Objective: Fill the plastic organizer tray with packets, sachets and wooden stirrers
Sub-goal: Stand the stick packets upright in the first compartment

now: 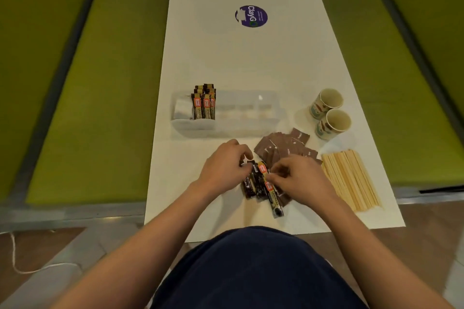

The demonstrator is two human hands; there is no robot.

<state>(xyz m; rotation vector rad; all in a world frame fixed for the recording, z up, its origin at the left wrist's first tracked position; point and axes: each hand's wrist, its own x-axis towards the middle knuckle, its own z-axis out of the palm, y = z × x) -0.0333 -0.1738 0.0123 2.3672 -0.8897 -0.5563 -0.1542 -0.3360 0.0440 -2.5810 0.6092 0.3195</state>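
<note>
best to square the sticks [261, 183] into one even bundle before lifting, so they drop upright beside those standing at the tray's [241, 130] left end; they lie just in front of the tray, left hand [223, 168] and right hand [298, 180] both curled over them, fingertips pinching.

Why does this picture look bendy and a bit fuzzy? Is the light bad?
Head view: the wide lens stretches and bends the table and green benches toward the frame edges; everything is slightly soft, most around the left hand and right hand holding stick packets; lighting is even with faint shadows, and one small glare spot sits on the clear organizer tray.
</note>
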